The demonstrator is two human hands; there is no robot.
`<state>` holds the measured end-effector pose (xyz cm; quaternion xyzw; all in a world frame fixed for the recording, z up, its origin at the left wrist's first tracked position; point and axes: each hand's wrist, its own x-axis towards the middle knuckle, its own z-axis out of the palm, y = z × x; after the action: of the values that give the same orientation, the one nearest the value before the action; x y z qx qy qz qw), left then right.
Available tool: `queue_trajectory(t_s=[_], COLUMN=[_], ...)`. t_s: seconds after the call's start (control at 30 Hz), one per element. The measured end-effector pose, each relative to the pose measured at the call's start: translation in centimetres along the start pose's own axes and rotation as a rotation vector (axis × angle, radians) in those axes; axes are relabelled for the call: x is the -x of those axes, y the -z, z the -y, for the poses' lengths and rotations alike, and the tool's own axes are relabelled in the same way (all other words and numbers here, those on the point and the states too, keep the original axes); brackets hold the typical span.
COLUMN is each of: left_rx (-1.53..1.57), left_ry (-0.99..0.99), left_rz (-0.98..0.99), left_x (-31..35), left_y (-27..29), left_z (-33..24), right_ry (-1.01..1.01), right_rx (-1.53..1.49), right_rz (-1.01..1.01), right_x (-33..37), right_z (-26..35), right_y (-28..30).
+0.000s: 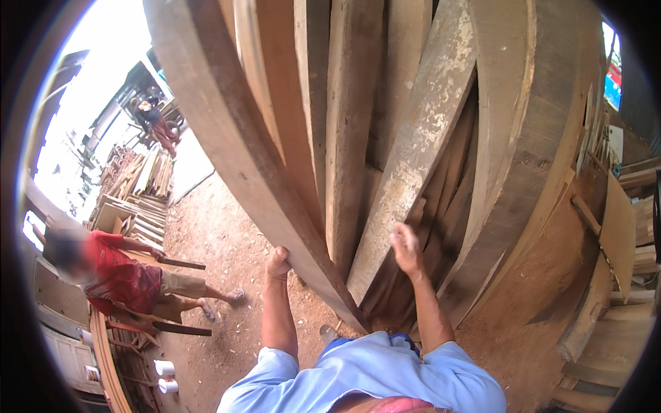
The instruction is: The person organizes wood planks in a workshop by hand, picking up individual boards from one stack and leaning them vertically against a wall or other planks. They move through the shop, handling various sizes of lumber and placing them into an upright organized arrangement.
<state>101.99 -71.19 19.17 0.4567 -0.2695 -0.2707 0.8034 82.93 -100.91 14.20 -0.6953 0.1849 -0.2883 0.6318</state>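
Note:
Several long, thick wooden planks lean upright in front of me, fanning out from a narrow foot near my body. My left hand [277, 263] is closed at the outer edge of the leftmost plank [258, 175], its fingers partly hidden. My right hand [406, 248] is raised beside a plank with flaking whitish paint [406, 172], slightly blurred, with fingers apart and nothing visible in them. Whether it touches that plank is unclear. Between these two stands another brown plank [348, 131]. Right of my right hand leans a broad, dark plank [523, 172].
To my left, a person in a red shirt [127, 268] carries pieces of wood [182, 330]. Stacked boards [138, 213] lie beyond, with another person [155, 120] farther off. White containers [165, 375] stand lower left. More boards [623, 316] are piled right. Wood chips litter the dirt floor [220, 241].

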Motion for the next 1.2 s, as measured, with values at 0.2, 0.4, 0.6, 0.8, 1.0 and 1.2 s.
queue_trajectory(t_s=[0.2,0.4,0.6,0.8,1.0,1.2], left_rx=[-0.16,-0.744,-0.695,-0.324,-0.448,-0.661], left_ry=[0.101,-0.139,-0.075,0.208,0.395,0.847], left_rz=[0.178,0.145,0.189,0.178,0.254,0.225], left_x=[-5.3,-5.9,-3.3,-1.1,4.1,15.1], left_y=[-10.5,-13.5,-13.3,-12.0,-7.1,-3.8], left_z=[0.0,2.2,5.6,5.3,13.1,14.2], right_ry=[0.287,0.324,0.33,0.191,0.201,0.213], right_rx=[-0.047,0.292,0.514,0.294,0.141,0.38], right_rz=[0.36,0.166,-0.076,-0.206,-0.05,-0.066], right_x=[1.8,0.4,-2.5,-3.9,-4.9,-4.0], right_z=[10.3,12.4,8.4,6.0,5.6,5.3], right_y=[-3.5,-3.5,-2.9,-2.8,-1.5,-0.1])
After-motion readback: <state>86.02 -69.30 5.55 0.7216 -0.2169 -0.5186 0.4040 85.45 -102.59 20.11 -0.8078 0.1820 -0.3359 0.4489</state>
